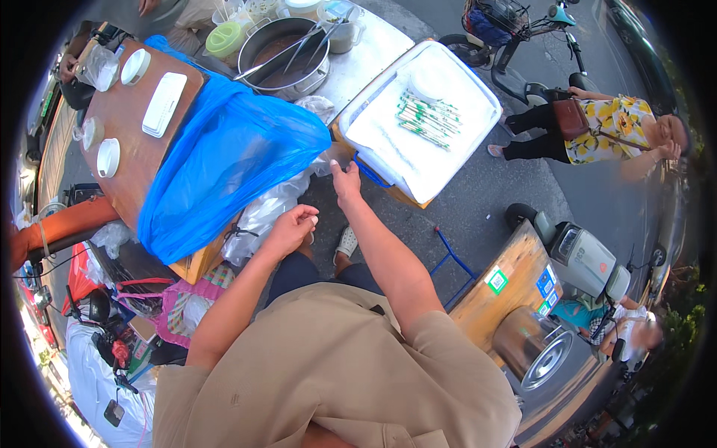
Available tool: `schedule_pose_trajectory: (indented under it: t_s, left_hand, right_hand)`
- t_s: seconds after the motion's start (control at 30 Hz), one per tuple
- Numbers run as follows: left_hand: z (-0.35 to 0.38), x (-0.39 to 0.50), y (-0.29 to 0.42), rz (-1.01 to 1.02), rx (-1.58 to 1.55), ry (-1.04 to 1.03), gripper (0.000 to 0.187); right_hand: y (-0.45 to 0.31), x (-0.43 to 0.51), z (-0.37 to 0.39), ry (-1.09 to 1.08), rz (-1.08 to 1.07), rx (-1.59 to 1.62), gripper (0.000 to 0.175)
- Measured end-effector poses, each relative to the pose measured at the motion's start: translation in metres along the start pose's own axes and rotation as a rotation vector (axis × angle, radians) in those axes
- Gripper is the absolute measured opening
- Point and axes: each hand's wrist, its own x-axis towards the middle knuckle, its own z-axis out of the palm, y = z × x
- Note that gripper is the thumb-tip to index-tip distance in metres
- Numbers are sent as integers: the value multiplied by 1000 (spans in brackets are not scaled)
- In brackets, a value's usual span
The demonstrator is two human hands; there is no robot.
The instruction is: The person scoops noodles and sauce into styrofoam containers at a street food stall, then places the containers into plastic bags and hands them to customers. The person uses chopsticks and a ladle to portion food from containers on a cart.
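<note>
My left hand (290,231) is held above my lap, fingers loosely curled, with nothing visible in it. My right hand (347,183) reaches forward to clear plastic bags (327,159) hanging in the gap between a large blue plastic bag (229,145) and a white lined tub (386,162). Its thumb and fingers are apart near the film; whether they grip it I cannot tell. On the tub's white surface lie several thin paper-wrapped sticks (428,122) with green print, beside a round white container (428,84). The blue bag drapes over a wooden board (126,120).
Beyond stands a large metal pot (311,87) of brown contents with tongs (299,50). White plastic containers (164,105) sit on the board. At right, a wooden tabletop (498,269) bears printed codes and a metal canister (529,344). A person (610,131) stands near an electric scooter (515,78).
</note>
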Motion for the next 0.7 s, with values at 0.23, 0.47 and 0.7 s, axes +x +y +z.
schedule_pose_trajectory:
  t_s: [0.23,0.47,0.7]
  left_hand:
    - [-36,-48,-19,-93,-15,157,25]
    - [-36,15,-33,109,182,222,34]
    - [54,78,10,178,-203,-222,48]
  right_hand:
    - [-7,-8,29,-120,-168,-429,33]
    - [-18,-52,-129,-43,-376,-401,38]
    - [-66,-127,-203,-25,-514,-293,41]
